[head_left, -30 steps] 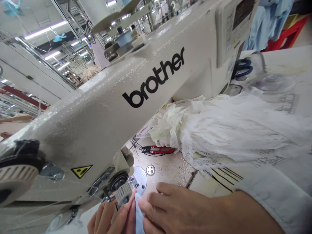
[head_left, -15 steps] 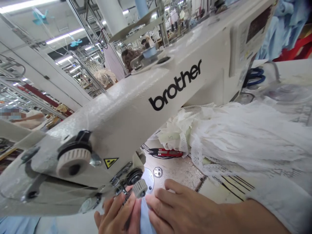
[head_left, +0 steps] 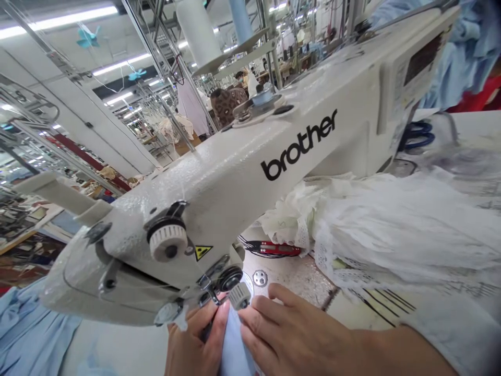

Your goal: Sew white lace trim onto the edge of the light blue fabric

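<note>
A strip of light blue fabric point(head_left: 235, 342) runs up between my hands toward the needle area of a white sewing machine point(head_left: 230, 172). My left hand point(head_left: 199, 334) is on the left side of the fabric, its thumb and fingertips closed on the edge just under the machine head. The presser foot and the needle are mostly hidden behind the head and my fingers. From the right, my right hand point(head_left: 291, 329) grips the other edge with curled fingers, close to the white ribbed knob point(head_left: 239, 296).
Red thread snips point(head_left: 279, 249) lie behind the needle area. White lace-trimmed fabric point(head_left: 391, 219) is heaped on the right, with blue-handled scissors point(head_left: 418, 134) beyond. More blue fabric point(head_left: 31, 329) hangs at the left edge. Thread cones point(head_left: 198, 34) stand above the machine.
The view has shifted, so the machine sits farther right in the picture. My left hand's fingers have drawn together and turned, and more of the blue fabric shows between my hands.
</note>
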The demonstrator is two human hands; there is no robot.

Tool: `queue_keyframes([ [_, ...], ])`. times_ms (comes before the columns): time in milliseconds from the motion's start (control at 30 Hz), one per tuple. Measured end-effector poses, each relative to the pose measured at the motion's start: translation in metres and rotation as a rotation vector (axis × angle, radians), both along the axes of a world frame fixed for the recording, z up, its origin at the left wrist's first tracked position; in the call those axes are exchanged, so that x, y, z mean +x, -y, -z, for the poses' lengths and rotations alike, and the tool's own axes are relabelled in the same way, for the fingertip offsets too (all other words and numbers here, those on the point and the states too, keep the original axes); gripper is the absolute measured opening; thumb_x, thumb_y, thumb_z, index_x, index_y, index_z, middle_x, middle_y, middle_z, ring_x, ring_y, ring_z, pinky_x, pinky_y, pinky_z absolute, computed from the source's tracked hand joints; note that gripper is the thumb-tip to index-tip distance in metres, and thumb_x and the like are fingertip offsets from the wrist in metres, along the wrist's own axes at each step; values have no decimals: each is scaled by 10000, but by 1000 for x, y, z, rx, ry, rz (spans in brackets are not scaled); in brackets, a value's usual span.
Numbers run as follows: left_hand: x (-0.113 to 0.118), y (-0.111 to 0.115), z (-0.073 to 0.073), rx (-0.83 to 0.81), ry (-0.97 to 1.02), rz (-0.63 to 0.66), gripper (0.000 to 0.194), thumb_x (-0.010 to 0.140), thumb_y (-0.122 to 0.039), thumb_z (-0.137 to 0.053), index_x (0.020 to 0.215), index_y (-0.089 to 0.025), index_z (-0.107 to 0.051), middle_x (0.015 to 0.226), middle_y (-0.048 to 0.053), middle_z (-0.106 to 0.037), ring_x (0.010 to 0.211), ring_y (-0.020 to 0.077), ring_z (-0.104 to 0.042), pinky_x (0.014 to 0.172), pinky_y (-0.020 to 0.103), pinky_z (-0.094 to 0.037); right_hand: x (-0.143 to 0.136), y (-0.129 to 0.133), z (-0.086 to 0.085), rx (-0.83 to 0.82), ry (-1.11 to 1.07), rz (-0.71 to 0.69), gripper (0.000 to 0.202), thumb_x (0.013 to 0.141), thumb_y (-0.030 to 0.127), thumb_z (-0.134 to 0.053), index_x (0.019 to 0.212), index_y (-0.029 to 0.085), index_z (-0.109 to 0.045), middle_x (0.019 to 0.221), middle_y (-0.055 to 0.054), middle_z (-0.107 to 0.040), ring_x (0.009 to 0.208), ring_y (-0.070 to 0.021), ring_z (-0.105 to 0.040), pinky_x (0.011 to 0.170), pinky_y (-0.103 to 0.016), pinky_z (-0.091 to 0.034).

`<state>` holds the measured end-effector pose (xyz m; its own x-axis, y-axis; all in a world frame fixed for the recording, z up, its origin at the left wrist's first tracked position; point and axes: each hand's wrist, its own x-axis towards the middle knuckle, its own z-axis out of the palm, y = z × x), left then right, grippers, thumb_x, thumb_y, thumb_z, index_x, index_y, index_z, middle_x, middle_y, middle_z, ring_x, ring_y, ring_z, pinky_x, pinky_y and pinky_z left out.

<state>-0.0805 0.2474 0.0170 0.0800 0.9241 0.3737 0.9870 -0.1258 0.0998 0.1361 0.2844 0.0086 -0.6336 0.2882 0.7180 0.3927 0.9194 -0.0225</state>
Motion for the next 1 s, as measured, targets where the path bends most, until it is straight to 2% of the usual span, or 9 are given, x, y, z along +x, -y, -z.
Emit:
queue_keyframes([
  [67,8,4,1,-21,40,-61,397,938,-562,-400,1025,-353,-726,912,-34,-770,787,217,-724,757,421,-545,0,0,-1,-2,11,-4,279,956,114,-412,976,104,-690,866,-61,-675,763,-193,-549,743,-369,-391],
  [167,17,6,0,-54,85,-131,485,920,-629,-364,1009,-329,-734,801,-8,-760,742,238,-711,805,484,-493,0,0,-2,1,32,-6,280,957,106,-412,992,96,-690,875,-65,-676,769,-196,-551,737,-367,-387],
  [233,17,5,-3,-29,29,-90,464,929,-594,-389,994,-300,-741,729,-5,-746,690,219,-704,758,434,-492,1,0,-3,9,44,-11,268,962,132,-425,1000,93,-688,877,-67,-676,771,-200,-549,731,-366,-387],
  [333,11,0,-8,29,-73,77,339,931,-489,-475,978,-286,-742,700,-30,-743,624,161,-697,607,314,-485,2,0,-4,0,67,-8,240,963,161,-457,1010,96,-683,913,-73,-680,792,-202,-553,733,-365,-394],
  [433,4,-4,-11,49,-98,164,249,908,-431,-538,963,-288,-735,598,-74,-698,533,117,-664,537,262,-475,3,1,-5,-22,101,-6,233,970,191,-477,1022,96,-683,950,-76,-684,812,-204,-555,747,-366,-402],
  [633,0,-8,-8,55,-97,169,196,900,-387,-566,891,-283,-733,538,-96,-663,459,100,-623,533,251,-476,3,1,-7,-9,110,-1,229,970,206,-502,1055,96,-684,1016,-79,-691,844,-210,-564,794,-376,-393],
  [800,5,-8,-4,50,-95,107,265,932,-399,-517,833,-264,-722,583,-70,-697,492,120,-644,542,259,-482,3,-1,-6,-32,129,1,256,977,217,-482,1092,89,-672,1017,-82,-685,842,-208,-554,781,-380,-399],
  [933,3,-7,-8,74,-151,136,248,931,-399,-520,809,-280,-701,586,-88,-688,510,123,-655,535,270,-478,3,-2,-2,-41,131,-10,251,977,213,-483,1093,90,-669,972,-74,-678,833,-205,-553,773,-382,-407],
  [1000,0,-4,-12,112,-196,171,191,907,-408,-554,886,-289,-702,601,-90,-692,497,142,-650,535,302,-481,3,-2,0,-47,119,-21,243,968,185,-476,1077,89,-671,950,-74,-676,817,-204,-549,752,-384,-411],
])
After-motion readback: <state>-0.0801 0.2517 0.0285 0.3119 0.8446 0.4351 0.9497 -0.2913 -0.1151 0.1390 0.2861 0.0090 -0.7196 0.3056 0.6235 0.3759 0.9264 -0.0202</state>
